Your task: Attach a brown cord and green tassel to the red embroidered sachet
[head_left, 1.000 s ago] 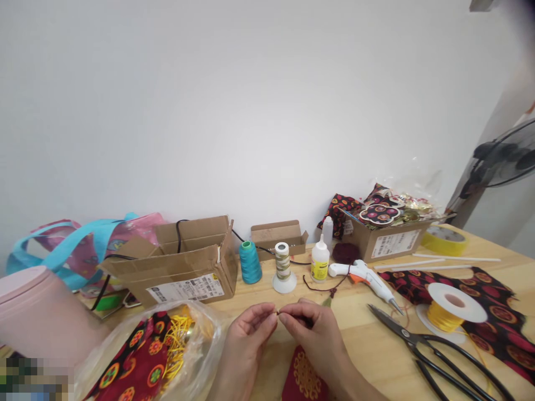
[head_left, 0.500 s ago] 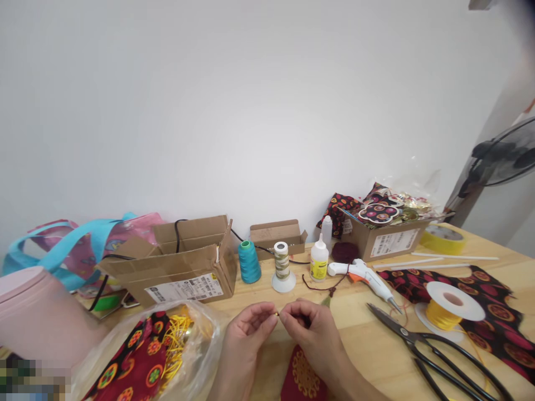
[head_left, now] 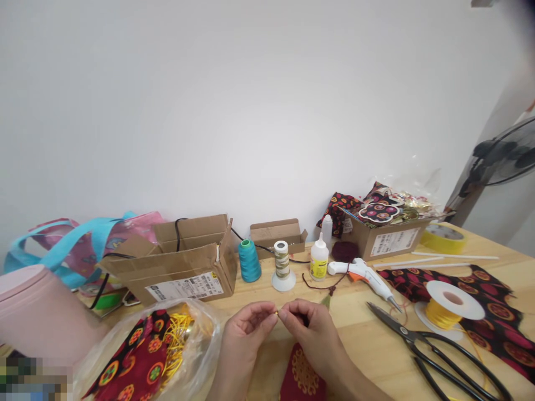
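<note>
My left hand and my right hand meet fingertip to fingertip above the table's front. Between the pinched thumbs and forefingers shows a tiny golden bit, too small to name. Both hands are closed in a pinch around it. Below my right hand lies a dark red fabric piece with a gold round pattern, partly covered by that hand and wrist. Just beyond the fingers, a dark cord with a greenish tassel rests on the wood.
Black scissors, a yellow cord spool and a glue gun lie to the right. Behind stand a glue bottle, a teal thread cone and a cardboard box. A plastic bag of fabric pieces sits left.
</note>
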